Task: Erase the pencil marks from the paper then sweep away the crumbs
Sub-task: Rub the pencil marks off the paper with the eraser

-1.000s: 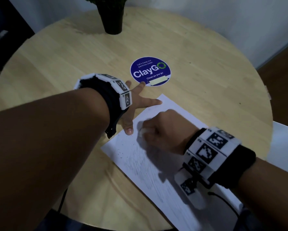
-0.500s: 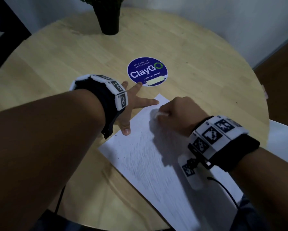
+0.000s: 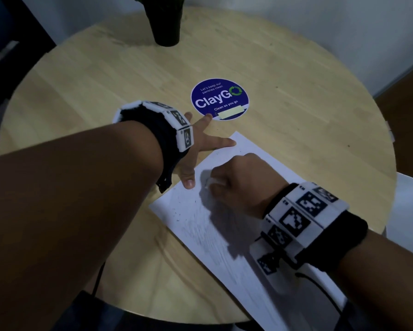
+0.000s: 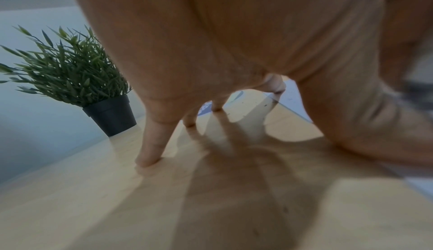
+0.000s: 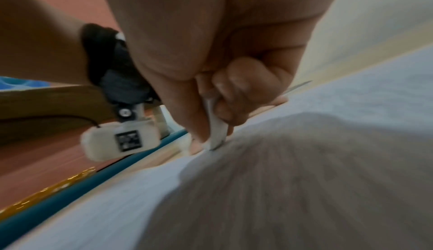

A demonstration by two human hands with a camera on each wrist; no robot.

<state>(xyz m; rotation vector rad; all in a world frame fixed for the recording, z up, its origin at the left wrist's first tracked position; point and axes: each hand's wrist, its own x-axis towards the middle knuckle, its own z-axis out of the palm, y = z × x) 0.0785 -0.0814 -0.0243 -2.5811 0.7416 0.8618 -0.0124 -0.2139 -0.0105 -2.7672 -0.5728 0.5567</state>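
On paper (image 3: 227, 237): right hand (image 3: 243, 180) pinching probable eraser (image 5: 216, 129)

Table: I see the round light wooden table (image 3: 296, 75) bearing everything listed below.
Paper: white sheet of paper (image 3: 227, 237) lies on the table's near right part, running off the near edge.
Left hand (image 3: 198, 149): spread on the table at the sheet's far left corner, thumb and forefinger touching the sheet.
Right hand (image 3: 243, 180): on the sheet, just right of the left hand, pressing a small white eraser (image 5: 216, 129) to it.
Sticker: round blue printed sticker (image 3: 219, 99) lies behind the hands, mid-table.
Plant: black potted green plant (image 4: 70, 79) stands at the far edge, behind the sticker.
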